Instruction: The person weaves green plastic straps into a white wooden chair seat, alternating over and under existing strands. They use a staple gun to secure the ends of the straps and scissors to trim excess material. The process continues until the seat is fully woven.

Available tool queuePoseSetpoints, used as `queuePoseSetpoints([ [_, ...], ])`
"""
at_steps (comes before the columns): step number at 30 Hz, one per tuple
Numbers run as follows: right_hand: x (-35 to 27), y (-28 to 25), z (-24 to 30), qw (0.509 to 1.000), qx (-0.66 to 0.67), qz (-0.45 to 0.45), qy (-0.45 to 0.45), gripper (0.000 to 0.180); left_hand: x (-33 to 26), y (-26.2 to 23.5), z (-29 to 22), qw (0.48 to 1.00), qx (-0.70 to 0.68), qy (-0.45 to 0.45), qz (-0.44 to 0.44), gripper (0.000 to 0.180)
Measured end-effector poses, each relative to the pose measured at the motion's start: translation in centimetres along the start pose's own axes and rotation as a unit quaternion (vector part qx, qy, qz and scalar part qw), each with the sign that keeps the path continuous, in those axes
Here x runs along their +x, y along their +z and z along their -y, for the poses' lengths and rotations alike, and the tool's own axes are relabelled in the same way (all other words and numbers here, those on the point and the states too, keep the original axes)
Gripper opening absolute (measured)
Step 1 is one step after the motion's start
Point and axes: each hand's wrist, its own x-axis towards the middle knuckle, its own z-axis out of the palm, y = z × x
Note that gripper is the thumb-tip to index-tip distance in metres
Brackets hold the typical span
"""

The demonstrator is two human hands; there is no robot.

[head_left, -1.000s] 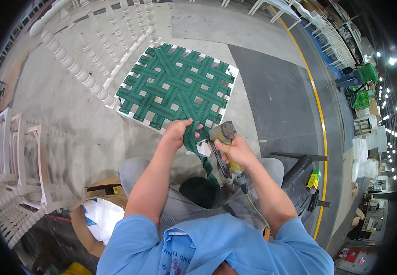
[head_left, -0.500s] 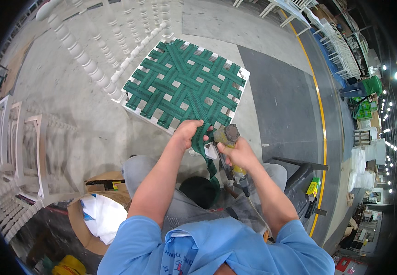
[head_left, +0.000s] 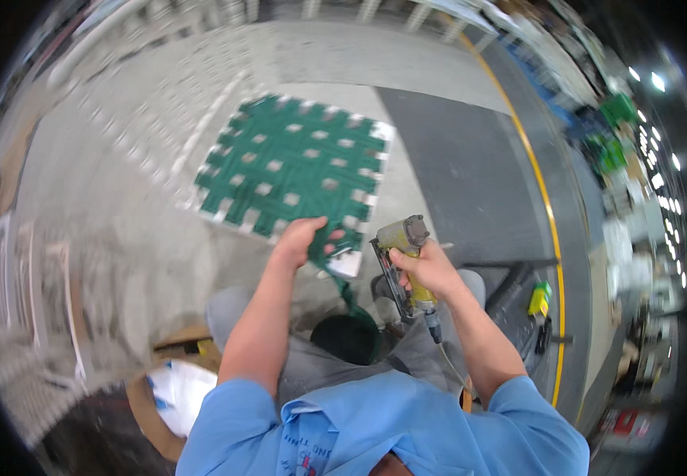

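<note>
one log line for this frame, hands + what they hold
left hand: grips green strap at edge of woven frame | right hand: holds yellow staple gun, beside the frame corner | seated, frame on floor

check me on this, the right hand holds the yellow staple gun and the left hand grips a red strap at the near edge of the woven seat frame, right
Not quite: the strap is green, not red, matching the webbing on the woven seat frame. The head view shows it. The rest holds: the right hand holds the yellow staple gun, and the left hand grips the strap at the frame's near edge.
</note>
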Motion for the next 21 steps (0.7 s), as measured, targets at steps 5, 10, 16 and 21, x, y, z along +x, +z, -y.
queuePoseSetpoints([
  [5, -9.7, -10.0, 1.0, 0.984, -0.007, -0.168, -0.065, 0.027, -1.0, 0.6, 1.6, 0.935, 0.333, 0.115, -0.024, 0.037],
  [10, -18.5, -19.1, -9.9, 0.938, 0.145, -0.316, -0.002, 0.035, -5.0, 6.3, 3.6, 0.799, 0.588, 0.121, -0.033, 0.04],
  [16, -21.8, -25.3, -21.5, 0.879, 0.312, -0.353, 0.067, 0.045, -6.3, 6.9, 5.2, 0.706, 0.663, 0.223, -0.113, 0.04],
  [21, -21.5, -28.3, -26.4, 0.84, 0.354, -0.391, 0.126, 0.051, -6.3, 7.2, 5.1, 0.8, 0.557, 0.177, -0.138, 0.031],
])
